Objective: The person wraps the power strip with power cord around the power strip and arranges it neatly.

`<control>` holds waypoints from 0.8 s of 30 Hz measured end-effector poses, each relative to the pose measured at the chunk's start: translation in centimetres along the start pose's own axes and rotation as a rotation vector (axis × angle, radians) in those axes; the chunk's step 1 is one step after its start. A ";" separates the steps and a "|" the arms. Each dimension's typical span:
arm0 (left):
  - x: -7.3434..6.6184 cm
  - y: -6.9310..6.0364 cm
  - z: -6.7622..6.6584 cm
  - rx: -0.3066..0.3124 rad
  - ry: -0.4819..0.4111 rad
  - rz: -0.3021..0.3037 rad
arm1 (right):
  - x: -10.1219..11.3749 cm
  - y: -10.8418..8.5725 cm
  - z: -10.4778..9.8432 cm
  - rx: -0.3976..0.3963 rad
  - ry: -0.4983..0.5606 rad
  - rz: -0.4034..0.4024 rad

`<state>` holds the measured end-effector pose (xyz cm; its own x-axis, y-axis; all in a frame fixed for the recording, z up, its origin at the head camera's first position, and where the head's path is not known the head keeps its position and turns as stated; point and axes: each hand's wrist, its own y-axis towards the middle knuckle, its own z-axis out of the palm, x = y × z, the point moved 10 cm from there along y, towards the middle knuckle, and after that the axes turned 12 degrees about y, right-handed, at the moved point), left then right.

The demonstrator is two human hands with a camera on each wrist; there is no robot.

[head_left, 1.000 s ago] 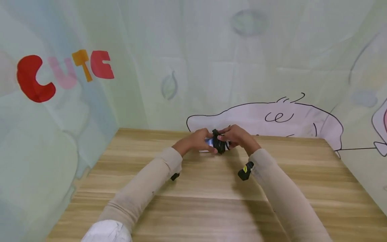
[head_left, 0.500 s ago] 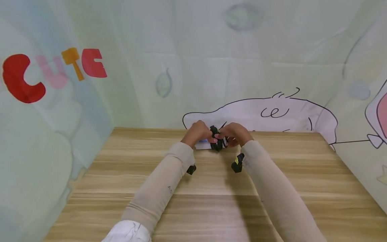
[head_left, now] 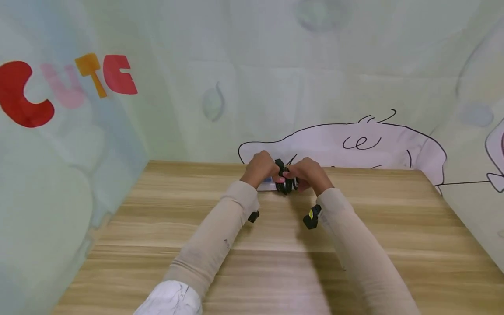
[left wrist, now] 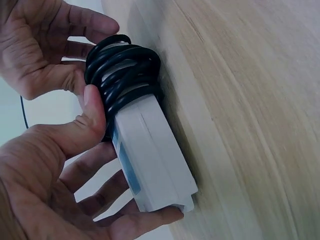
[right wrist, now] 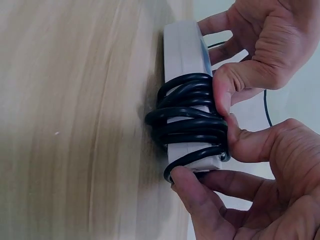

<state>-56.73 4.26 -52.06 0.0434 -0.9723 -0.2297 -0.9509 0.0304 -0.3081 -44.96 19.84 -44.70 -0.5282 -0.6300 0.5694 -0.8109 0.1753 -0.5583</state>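
A white oblong block (left wrist: 155,155) with a blue label on one face stands at the back of the table, wrapped in several turns of black cable (head_left: 286,187). Sockets or other details that would tell its kind are hidden. My left hand (head_left: 260,168) holds the block's left end, its thumb on the label side by the cable and its fingers around the end. At the other end, my right hand (head_left: 311,173) pinches an outer loop of the cable (right wrist: 192,112) between thumb and fingers. The two thumbs nearly meet. A black cable end (head_left: 279,163) sticks up above the windings.
The wood-grain table (head_left: 252,262) runs back to a pale printed cloth wall (head_left: 189,109) just behind the hands. Both sleeves carry black wrist devices, one visible below the right wrist (head_left: 312,217).
My left forearm has swung right, and its hand now bends over the block from above instead of reaching in from the side. The right hand keeps its hold on the wound cable.
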 end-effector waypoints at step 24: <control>-0.3 -10.1 -4.4 0.073 -0.043 0.270 | 1.4 -0.7 0.4 0.055 -0.036 -0.115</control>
<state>-48.53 3.25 -44.84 -0.1942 -0.9160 -0.3511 -0.9054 0.3051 -0.2953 -45.04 18.47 -43.75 -0.4218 -0.6706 0.6102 -0.8502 0.0588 -0.5231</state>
